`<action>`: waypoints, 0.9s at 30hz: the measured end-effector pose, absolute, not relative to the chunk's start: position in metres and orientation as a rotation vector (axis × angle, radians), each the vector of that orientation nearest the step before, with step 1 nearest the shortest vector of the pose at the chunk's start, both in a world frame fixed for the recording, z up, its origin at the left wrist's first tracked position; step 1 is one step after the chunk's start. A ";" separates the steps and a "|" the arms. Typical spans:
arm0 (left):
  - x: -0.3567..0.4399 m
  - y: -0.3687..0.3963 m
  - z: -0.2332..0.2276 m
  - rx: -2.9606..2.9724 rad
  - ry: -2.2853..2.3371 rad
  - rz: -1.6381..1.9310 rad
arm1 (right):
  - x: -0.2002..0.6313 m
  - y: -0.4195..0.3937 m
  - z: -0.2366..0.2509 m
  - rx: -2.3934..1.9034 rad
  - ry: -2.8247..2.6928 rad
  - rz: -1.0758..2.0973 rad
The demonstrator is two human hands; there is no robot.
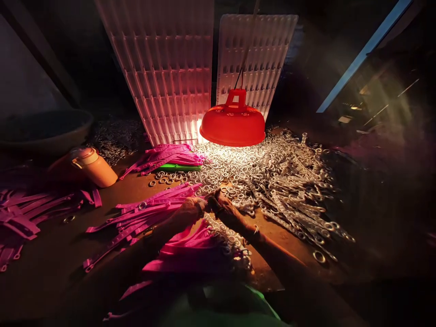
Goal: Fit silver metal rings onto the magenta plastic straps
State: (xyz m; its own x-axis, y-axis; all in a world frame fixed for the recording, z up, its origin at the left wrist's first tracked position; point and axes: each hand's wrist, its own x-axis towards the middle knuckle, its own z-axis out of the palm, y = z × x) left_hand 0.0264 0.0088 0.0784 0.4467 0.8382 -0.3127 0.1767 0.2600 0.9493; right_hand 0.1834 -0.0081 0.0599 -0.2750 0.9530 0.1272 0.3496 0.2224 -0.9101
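My left hand (191, 209) and my right hand (218, 203) meet at the middle of the table, fingers closed together on a pink plastic strap (160, 206) that runs off to the left. What sits between the fingertips is too small and dark to make out. A bundle of pink straps (190, 247) lies just below my hands, towards me. A big heap of small metal rings (259, 168) spreads right behind and to the right of my hands, under the lamp light.
A red hanging lamp (233, 122) glows low over the heap. Two white perforated trays (170, 68) lean at the back. More pink straps (170, 154) lie on a green piece; others (27, 213) at far left. An orange bottle (90, 165) lies on its side. Strips of rings (306, 213) fan right.
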 end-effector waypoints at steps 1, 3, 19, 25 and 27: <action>0.023 0.009 0.087 1.261 1.042 0.568 | 0.184 -0.015 0.064 -1.192 -1.802 1.048; 0.016 0.007 0.104 1.298 1.030 0.524 | 0.185 -0.032 0.074 -1.147 -1.891 1.017; 0.006 -0.079 0.084 1.250 0.871 0.382 | 0.190 -0.134 0.054 -1.336 -1.872 1.236; 0.007 -0.078 0.072 0.985 0.727 0.406 | 0.188 -0.119 0.063 -1.288 -1.952 1.398; 0.008 -0.075 0.072 0.905 0.718 0.387 | 0.187 -0.114 0.066 -1.250 -1.997 1.411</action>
